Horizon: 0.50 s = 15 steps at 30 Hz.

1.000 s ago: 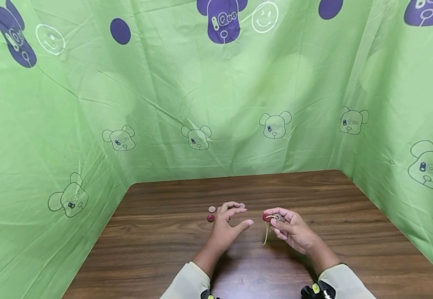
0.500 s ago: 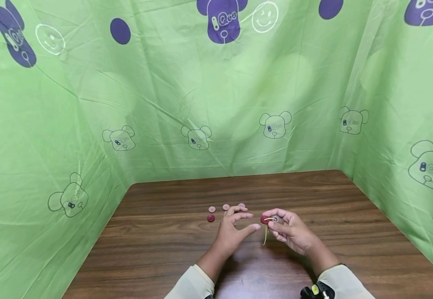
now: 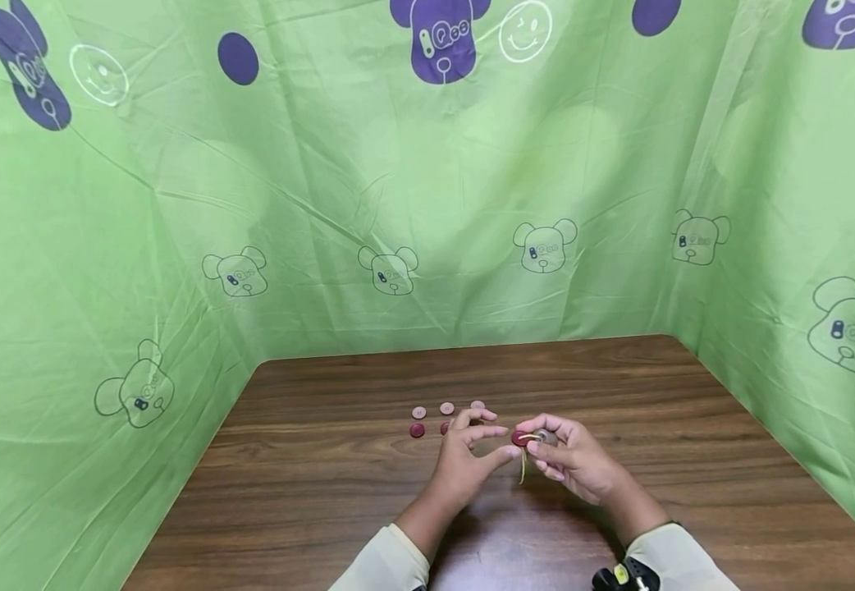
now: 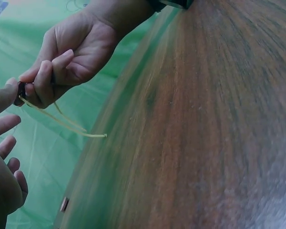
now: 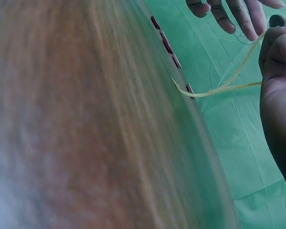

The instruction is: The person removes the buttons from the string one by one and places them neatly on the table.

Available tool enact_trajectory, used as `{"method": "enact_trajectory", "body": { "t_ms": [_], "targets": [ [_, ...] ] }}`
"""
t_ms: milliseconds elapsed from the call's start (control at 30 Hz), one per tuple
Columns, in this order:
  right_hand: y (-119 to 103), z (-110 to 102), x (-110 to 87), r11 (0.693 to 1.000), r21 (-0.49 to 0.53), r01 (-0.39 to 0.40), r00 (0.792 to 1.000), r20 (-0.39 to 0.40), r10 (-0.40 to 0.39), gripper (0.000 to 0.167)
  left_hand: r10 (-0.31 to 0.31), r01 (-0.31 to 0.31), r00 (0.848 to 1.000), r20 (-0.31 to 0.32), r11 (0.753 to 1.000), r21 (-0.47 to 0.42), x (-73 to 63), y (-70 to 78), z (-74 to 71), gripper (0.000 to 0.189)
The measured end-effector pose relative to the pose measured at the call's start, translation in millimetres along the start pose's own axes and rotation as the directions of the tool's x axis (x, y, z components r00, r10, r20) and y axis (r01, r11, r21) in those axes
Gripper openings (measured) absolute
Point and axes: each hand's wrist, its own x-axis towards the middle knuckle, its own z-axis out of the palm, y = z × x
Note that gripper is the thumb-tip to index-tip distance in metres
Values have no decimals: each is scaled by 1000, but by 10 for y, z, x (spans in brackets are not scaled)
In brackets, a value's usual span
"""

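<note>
My right hand [image 3: 582, 464] pinches a dark red button [image 3: 520, 438] and a grey-brown button [image 3: 546, 437] side by side between thumb and fingers. A yellow cord [image 3: 523, 468] crosses their faces, and its loose tail hangs below them. In the right wrist view two strands of the cord [image 5: 218, 90] trail down from the fingers. My left hand [image 3: 464, 464] is just left of the buttons, thumb and index finger apart, their tips right at the red button's edge. The left wrist view shows the left thumb [image 4: 1, 98] up against the dark button [image 4: 20, 93].
On the wooden table [image 3: 309, 492] behind my left hand lie several flat buttons: a row of pink ones, with a pink button [image 3: 418, 413] at its left end, and a red button [image 3: 417, 430] in front. Another red one is partly hidden by the fingers. A green curtain [image 3: 457, 320] surrounds the table.
My left hand has moved right, up to the buttons in my right hand, uncovering more buttons on the table. The held buttons have shifted slightly left and down.
</note>
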Motion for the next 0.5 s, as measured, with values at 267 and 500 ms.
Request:
{"method": "enact_trajectory", "body": {
  "t_ms": [267,500],
  "targets": [
    [7,17,-3,1000,-16,14,999,35,-13,31,-19,19,1000,4,1000,-12,-1,20,2,22],
    [14,27,5,1000,-9,1,999,36,-1,30,9,-9,1000,5,1000,6,-8,2,0,20]
  ]
}}
